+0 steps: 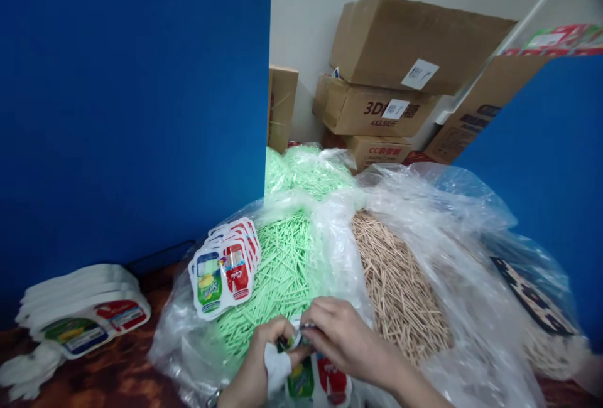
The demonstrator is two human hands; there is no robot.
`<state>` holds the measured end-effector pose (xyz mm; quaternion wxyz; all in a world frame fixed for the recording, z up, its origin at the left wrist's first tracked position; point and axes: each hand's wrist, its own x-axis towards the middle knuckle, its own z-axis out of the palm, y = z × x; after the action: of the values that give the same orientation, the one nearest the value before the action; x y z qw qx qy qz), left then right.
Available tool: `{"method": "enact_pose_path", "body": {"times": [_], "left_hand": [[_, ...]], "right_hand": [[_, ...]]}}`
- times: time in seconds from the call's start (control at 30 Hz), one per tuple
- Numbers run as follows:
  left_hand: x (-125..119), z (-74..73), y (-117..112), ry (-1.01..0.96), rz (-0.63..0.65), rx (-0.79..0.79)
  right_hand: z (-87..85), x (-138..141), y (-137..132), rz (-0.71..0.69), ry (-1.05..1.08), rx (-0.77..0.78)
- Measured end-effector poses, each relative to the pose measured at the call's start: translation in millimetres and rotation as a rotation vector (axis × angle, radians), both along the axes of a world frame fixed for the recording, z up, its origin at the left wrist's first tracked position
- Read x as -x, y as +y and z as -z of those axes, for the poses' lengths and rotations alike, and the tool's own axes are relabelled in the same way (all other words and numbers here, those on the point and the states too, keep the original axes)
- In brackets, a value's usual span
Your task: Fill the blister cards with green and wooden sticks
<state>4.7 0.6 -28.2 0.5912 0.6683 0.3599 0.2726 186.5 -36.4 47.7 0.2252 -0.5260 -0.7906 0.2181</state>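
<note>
At the bottom centre, my left hand (257, 364) is closed round the upper part of a printed bottle-shaped card or pouch (332, 383), with one green and one red drink picture. Something white (277, 368) covers part of that hand. My right hand (343, 336) pinches at the card's top edge, close to the left thumb; what is between its fingertips is too small to make out. Just beyond the hands lie green candy-like sticks (282, 263) in an open clear plastic bag. A fanned stack of matching printed cards (226, 270) rests on top of the green sticks.
Brown sticks (396, 282) fill another clear bag (471, 270) on the right. A neat pile of cards (89, 307) stands at the left. Blue panels (132, 113) rise on both sides. Cardboard boxes (414, 44) are stacked against the back wall.
</note>
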Motion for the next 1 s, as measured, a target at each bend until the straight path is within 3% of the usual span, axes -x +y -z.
{"method": "enact_pose_path", "body": {"times": [0.07, 0.13, 0.2, 0.27, 0.33, 0.5, 0.63, 0.73, 0.83, 0.93, 1.0], "left_hand": [[5.4, 7.5, -1.1, -0.023, -0.02, -0.01], [8.8, 14.4, -3.2, -0.065, -0.007, -0.014], [10.7, 20.8, -5.1, -0.118, -0.009, -0.022], [11.9, 27.1, -5.8, -0.155, -0.037, -0.043], [13.2, 33.0, -5.2, -0.154, -0.064, -0.06], [17.0, 37.3, -1.8, -0.136, -0.07, -0.049], [18.1, 29.6, 0.6, -0.131, -0.048, -0.021], [18.7, 23.4, 2.5, -0.14, -0.041, -0.019], [19.1, 20.4, 4.7, -0.156, -0.042, -0.025], [18.3, 20.6, 7.4, -0.185, -0.053, -0.037], [17.0, 21.0, 9.3, -0.197, -0.077, -0.049]], "right_hand": [[0.4, -7.9, 15.8, 0.001, 0.234, 0.096], [9.4, -15.8, 38.3, 0.071, 0.293, 0.049], [24.4, -17.8, 62.7, 0.062, -0.031, -0.029], [40.6, -12.3, 83.3, -0.068, -0.474, -0.081], [53.5, -2.5, 96.6, -0.153, -0.666, -0.105], [67.0, 13.3, 106.3, -0.271, -0.767, -0.169], [71.6, 8.8, 108.4, -0.381, -0.789, -0.206], [72.4, 3.4, 109.2, -0.385, -0.802, -0.222], [67.5, -0.5, 110.4, -0.28, -0.63, -0.113], [56.5, -4.7, 112.2, -0.029, -0.108, 0.172], [47.9, -8.7, 112.4, 0.081, 0.127, 0.282]]}}
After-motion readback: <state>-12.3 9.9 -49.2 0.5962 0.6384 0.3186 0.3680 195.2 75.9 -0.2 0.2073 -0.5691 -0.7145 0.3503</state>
